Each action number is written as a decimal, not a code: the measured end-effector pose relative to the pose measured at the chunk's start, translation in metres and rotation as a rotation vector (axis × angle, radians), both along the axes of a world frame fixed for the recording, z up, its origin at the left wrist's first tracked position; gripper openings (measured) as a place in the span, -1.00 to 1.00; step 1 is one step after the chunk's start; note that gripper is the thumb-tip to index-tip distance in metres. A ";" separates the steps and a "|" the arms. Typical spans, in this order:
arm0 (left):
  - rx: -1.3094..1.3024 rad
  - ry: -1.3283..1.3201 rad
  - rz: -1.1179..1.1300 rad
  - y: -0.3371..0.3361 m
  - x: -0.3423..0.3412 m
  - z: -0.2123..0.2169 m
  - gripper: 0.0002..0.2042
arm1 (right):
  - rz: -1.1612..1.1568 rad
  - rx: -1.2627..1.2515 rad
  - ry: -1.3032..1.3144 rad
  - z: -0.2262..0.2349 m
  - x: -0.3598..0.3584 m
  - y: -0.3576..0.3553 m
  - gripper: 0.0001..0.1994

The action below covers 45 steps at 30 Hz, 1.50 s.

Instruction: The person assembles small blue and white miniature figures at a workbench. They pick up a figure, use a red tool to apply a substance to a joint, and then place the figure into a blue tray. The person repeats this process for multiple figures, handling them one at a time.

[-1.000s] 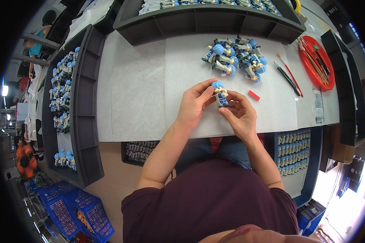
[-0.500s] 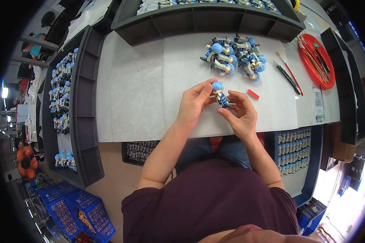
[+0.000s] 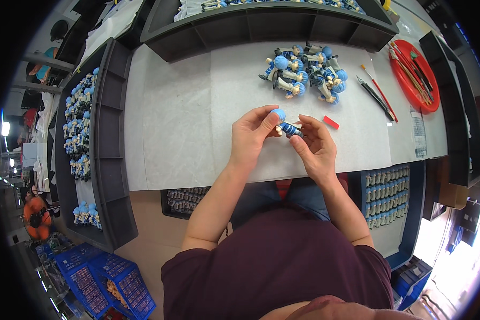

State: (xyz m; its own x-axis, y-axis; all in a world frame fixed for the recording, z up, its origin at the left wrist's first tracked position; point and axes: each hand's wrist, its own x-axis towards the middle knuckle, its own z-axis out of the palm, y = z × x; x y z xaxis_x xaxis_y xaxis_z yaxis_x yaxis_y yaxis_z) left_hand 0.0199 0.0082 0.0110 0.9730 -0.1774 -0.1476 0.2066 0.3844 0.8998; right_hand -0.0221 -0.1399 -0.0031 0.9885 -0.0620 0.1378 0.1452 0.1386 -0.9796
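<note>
Between my two hands is a small blue-haired figurine (image 3: 289, 129) in a blue and white outfit, held over the front part of the table. My left hand (image 3: 252, 132) pinches its head end between thumb and fingers. At the lower body, the thumb and fingers of my right hand (image 3: 316, 148) close around the legs. Beyond my hands lies a heap of similar figurines (image 3: 304, 74). A small red block (image 3: 331, 122) rests on the paper just past my right hand.
A craft knife (image 3: 375, 97) and a red paintbrush (image 3: 379, 92) lie to the right, near a red oval tray (image 3: 433, 101) of brushes. Dark crates stand at the back (image 3: 272, 33) and left (image 3: 111, 160), holding figurines. A blue-edged tray (image 3: 410, 224) with rows of figurines sits below the table's right edge.
The figurine has turned from facing up toward me to lying more on its side, its head tipped away. Both hands keep their grip and have shifted only slightly.
</note>
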 end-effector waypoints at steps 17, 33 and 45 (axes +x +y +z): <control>0.008 -0.173 -0.060 -0.001 0.000 -0.003 -0.69 | -0.069 0.052 -0.067 -0.003 0.001 -0.001 -0.59; 0.023 -0.032 -0.104 -0.001 -0.001 -0.003 -0.73 | -0.130 0.020 0.001 0.007 0.000 0.000 -0.70; 0.008 -0.010 -0.200 -0.007 -0.005 -0.003 -0.75 | -0.452 -0.476 0.057 0.012 0.001 -0.083 -0.64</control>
State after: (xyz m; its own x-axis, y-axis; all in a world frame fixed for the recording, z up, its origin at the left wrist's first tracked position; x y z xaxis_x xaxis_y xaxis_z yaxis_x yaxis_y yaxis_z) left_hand 0.0150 0.0012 0.0080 0.9197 -0.3665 -0.1404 0.2693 0.3291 0.9051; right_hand -0.0213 -0.2225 0.0085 0.8857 -0.4184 0.2011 0.0337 -0.3741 -0.9268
